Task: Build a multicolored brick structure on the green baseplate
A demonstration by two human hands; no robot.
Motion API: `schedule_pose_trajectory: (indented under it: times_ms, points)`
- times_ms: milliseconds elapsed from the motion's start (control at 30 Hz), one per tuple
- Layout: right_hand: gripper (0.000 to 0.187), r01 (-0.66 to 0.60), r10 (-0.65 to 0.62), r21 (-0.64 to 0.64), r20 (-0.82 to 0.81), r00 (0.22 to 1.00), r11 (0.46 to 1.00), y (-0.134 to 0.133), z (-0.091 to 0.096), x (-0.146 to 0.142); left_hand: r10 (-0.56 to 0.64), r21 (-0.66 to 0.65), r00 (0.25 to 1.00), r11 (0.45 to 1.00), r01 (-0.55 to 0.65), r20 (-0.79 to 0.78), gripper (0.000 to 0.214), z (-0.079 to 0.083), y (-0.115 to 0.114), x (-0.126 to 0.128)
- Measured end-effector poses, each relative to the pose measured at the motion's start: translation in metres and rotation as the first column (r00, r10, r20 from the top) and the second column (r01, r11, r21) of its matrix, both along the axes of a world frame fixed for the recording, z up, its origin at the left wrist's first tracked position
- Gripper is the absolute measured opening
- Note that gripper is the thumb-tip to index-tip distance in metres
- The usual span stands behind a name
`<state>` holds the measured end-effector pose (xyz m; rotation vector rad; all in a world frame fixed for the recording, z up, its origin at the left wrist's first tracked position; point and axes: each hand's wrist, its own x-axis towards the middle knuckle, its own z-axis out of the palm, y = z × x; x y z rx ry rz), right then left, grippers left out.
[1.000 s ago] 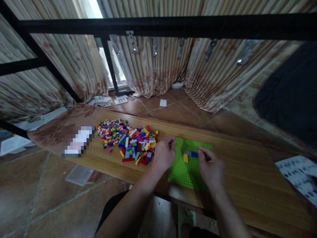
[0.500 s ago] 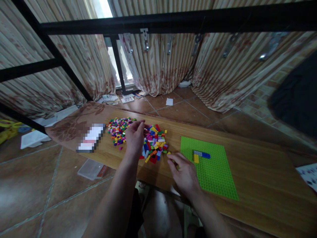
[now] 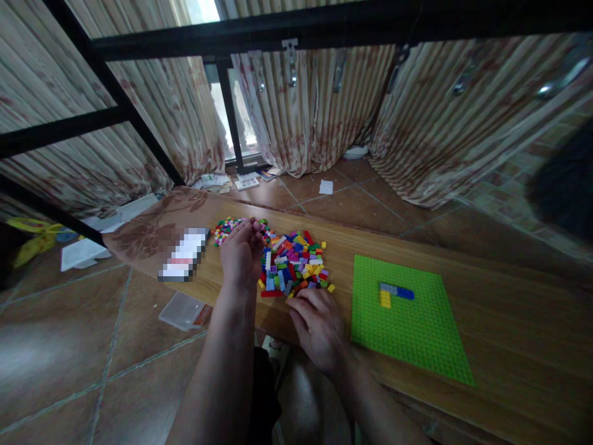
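Observation:
On the wooden table, a heap of mixed toy building bricks [image 3: 296, 262] lies between my hands. My left hand [image 3: 241, 253] hovers over the left side, between this heap and a pile of smaller bricks [image 3: 227, 228]. Its fingers are curled together, and what they hold, if anything, is hidden. My right hand [image 3: 319, 321] is at the heap's near edge, thumb and fingers pinched at a yellow brick [image 3: 291, 298], mostly covered by the fingertips. Right of it lies a green baseplate [image 3: 407, 334] bearing a yellow brick [image 3: 385, 299], a grey brick [image 3: 389, 288] and a blue brick [image 3: 405, 293].
A phone with a blurred screen [image 3: 184, 254] lies at the table's left, beside a brown patterned cloth [image 3: 160, 225]. A clear plastic box [image 3: 183, 311] is on the floor below. A black metal frame [image 3: 278, 40] crosses above, in front of striped curtains [image 3: 315, 117].
My right hand has moved left, from beside a loose yellow brick to the heap's near edge. My left hand has shifted left, away from the larger bricks. The view has turned slightly.

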<state>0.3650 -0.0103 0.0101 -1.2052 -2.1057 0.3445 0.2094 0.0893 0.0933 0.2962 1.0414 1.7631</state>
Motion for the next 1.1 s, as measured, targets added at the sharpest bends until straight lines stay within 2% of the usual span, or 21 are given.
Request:
schedule_pose_trajectory:
  times_ms: [100, 200, 433, 533, 633, 767, 867, 967, 1033, 1100]
  points:
    - [0.019, 0.006, -0.009, 0.045, 0.056, 0.998, 0.999, 0.001, 0.003, -0.016, 0.001, -0.005, 0.999, 1.000, 0.000, 0.032, 0.009, 0.002, -0.001, -0.002]
    - [0.015, 0.068, -0.076, 0.065, 0.131, 0.988, 0.996, 0.007, 0.002, -0.031, -0.012, 0.002, 0.999, 1.000, 0.012, 0.048, 0.009, 0.001, -0.001, -0.003]
    - [0.011, 0.142, -0.143, 0.021, 0.202, 0.969, 0.990, 0.017, -0.001, -0.053, -0.040, 0.001, 0.998, 0.999, 0.040, 0.041, 0.007, 0.002, -0.001, -0.005]
    - [0.013, 0.113, -0.113, 0.007, 0.144, 0.983, 0.994, 0.017, 0.002, -0.054, -0.057, 0.009, 0.998, 0.998, 0.057, 0.016, 0.005, 0.003, -0.002, -0.006]
    - [0.016, 0.102, -0.101, -0.018, 0.020, 0.995, 0.995, 0.016, 0.009, -0.044, -0.063, 0.025, 0.997, 0.998, 0.064, -0.039, 0.009, 0.002, -0.002, -0.004]
    - [0.016, 0.144, -0.167, -0.118, -0.211, 0.963, 0.982, 0.018, 0.020, -0.008, -0.127, 0.030, 0.971, 0.990, 0.136, -0.204, 0.015, -0.004, -0.003, 0.010]
    - [0.015, 0.222, -0.279, -0.190, -0.370, 0.886, 0.956, 0.020, 0.024, 0.036, -0.316, -0.027, 0.869, 0.943, 0.332, -0.380, 0.017, -0.011, -0.008, 0.032]
    - [0.016, 0.351, -0.418, -0.230, -0.431, 0.800, 0.908, 0.019, 0.023, 0.088, -0.503, -0.112, 0.692, 0.842, 0.528, -0.518, 0.015, -0.021, -0.014, 0.061]
    - [0.020, 0.412, -0.495, -0.277, -0.421, 0.760, 0.868, 0.017, 0.020, 0.122, -0.567, -0.162, 0.558, 0.775, 0.611, -0.606, 0.015, -0.029, -0.019, 0.082]
    - [0.026, 0.465, -0.552, -0.303, -0.373, 0.746, 0.832, 0.014, 0.015, 0.151, -0.562, -0.185, 0.406, 0.720, 0.669, -0.721, 0.017, -0.036, -0.025, 0.100]
